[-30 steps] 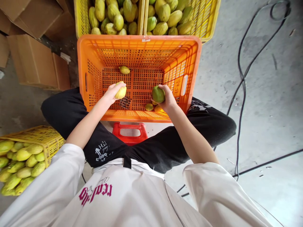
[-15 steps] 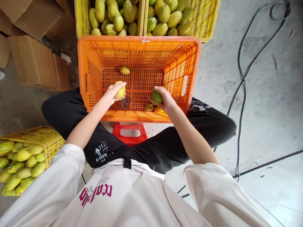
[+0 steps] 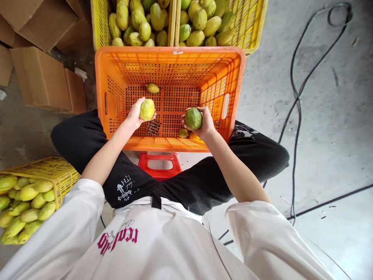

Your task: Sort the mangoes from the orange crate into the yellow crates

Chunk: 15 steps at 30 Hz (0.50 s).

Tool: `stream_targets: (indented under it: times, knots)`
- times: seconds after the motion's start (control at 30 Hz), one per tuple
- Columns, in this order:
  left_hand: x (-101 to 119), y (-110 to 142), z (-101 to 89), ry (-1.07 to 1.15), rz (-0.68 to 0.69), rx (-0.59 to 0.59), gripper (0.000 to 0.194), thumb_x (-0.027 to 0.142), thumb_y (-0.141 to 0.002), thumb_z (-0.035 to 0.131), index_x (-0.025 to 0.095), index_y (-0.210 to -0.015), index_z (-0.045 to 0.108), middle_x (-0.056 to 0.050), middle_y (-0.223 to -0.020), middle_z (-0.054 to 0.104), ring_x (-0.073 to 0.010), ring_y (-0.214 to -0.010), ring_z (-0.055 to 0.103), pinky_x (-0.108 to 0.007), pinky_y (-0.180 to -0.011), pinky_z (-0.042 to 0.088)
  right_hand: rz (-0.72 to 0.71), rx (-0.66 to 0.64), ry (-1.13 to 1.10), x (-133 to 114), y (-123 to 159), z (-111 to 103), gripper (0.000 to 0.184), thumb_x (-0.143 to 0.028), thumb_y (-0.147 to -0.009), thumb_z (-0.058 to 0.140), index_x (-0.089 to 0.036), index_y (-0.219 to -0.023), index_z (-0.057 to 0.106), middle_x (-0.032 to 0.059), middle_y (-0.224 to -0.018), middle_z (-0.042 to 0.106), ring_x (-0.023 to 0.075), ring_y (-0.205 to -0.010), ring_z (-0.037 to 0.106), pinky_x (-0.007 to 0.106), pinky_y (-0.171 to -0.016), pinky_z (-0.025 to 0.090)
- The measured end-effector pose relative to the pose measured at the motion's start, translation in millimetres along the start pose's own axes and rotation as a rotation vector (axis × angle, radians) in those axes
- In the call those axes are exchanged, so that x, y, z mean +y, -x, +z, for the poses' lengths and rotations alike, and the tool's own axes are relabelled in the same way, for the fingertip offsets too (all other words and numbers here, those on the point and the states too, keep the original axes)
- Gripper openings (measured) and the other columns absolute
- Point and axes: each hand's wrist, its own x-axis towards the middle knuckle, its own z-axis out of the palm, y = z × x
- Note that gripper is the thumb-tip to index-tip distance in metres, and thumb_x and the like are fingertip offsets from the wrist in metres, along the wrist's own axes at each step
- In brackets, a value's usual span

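Observation:
My left hand (image 3: 135,113) is closed around a yellow-green papaya (image 3: 147,109), its rounded end facing up at me. In my right hand (image 3: 207,123) rests a darker green papaya (image 3: 193,118), with fingers curled beneath and around it. Both hands are over the inside of an orange plastic crate (image 3: 170,144) between my legs. On the crate's floor, a small yellow papaya (image 3: 152,88) lies toward the far side. Another small fruit (image 3: 183,133) and a partly hidden orange-yellow one (image 3: 193,136) sit below my right hand. A dark patterned scrap (image 3: 154,127) lies near my left hand.
Beyond the orange crate stand yellow crates (image 3: 262,23) holding many papayas. Another yellow crate (image 3: 68,177), tipped and full of papayas, is at the lower left. Cardboard boxes (image 3: 43,77) stand at left, a red stool (image 3: 159,165) beneath me, and black cables (image 3: 300,112) cross the right floor.
Both hands have turned the papayas they hold, so more of each fruit faces up. My left thumb has moved off the top of its fruit.

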Motion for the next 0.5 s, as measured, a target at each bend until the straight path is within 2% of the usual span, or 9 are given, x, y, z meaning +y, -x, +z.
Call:
stream_targets:
  times: [0.13, 0.23, 0.33, 0.43, 0.5]
  knots:
    - [-6.5, -2.7, 0.4, 0.0, -0.048, -0.016, 0.051, 0.065, -0.084, 0.056, 0.019, -0.103, 0.067, -0.007, -0.071, 0.07, -0.0231, -0.072, 0.073, -0.033, -0.067, 0.06, 0.085, 0.03, -0.038, 6.8, -1.2, 1.2, 0.034, -0.053, -0.086, 0.048, -0.022, -0.088, 0.062, 0.0052, -0.072, 0.067, 0.0235, -0.074, 0.069, 0.036, -0.061, 0.058]
    - [-10.9, -5.2, 0.0, -0.022, -0.08, -0.031, 0.05, 0.065, -0.085, 0.056, 0.018, -0.101, 0.065, -0.007, -0.071, 0.07, -0.0224, -0.069, 0.072, -0.033, -0.064, 0.059, 0.129, 0.075, -0.045, 10.0, -3.1, 2.4, 0.033, -0.054, -0.086, 0.051, -0.023, -0.087, 0.061, 0.0035, -0.069, 0.065, 0.0223, -0.072, 0.068, 0.034, -0.059, 0.058]
    - [-10.9, -4.3, -0.6, -0.03, -0.041, -0.059, 0.047, 0.061, -0.079, 0.068, 0.019, -0.099, 0.063, -0.006, -0.072, 0.069, -0.0197, -0.067, 0.071, -0.031, -0.066, 0.059, 0.068, 0.068, -0.033, 9.9, -3.6, 3.5, 0.031, -0.055, -0.082, 0.062, -0.025, -0.086, 0.057, 0.0016, -0.072, 0.064, 0.022, -0.075, 0.068, 0.035, -0.061, 0.06]
    - [-9.0, -1.9, -1.9, -0.032, 0.027, -0.085, 0.044, 0.047, -0.069, 0.082, 0.02, -0.096, 0.06, -0.004, -0.075, 0.069, -0.0177, -0.069, 0.071, -0.031, -0.071, 0.058, -0.019, 0.071, -0.021, 9.0, -1.8, 4.0, 0.032, -0.05, -0.076, 0.073, -0.027, -0.086, 0.053, 0.0002, -0.076, 0.063, 0.0226, -0.081, 0.068, 0.038, -0.066, 0.062]
    - [-9.0, -1.7, -2.5, -0.033, 0.048, -0.08, 0.042, 0.038, -0.066, 0.085, 0.02, -0.093, 0.058, -0.003, -0.077, 0.069, -0.0173, -0.071, 0.07, -0.032, -0.073, 0.058, -0.056, 0.066, -0.019, 9.1, 0.1, 4.1, 0.034, -0.044, -0.072, 0.078, -0.027, -0.086, 0.052, -0.0005, -0.079, 0.063, 0.0228, -0.083, 0.068, 0.041, -0.068, 0.063]
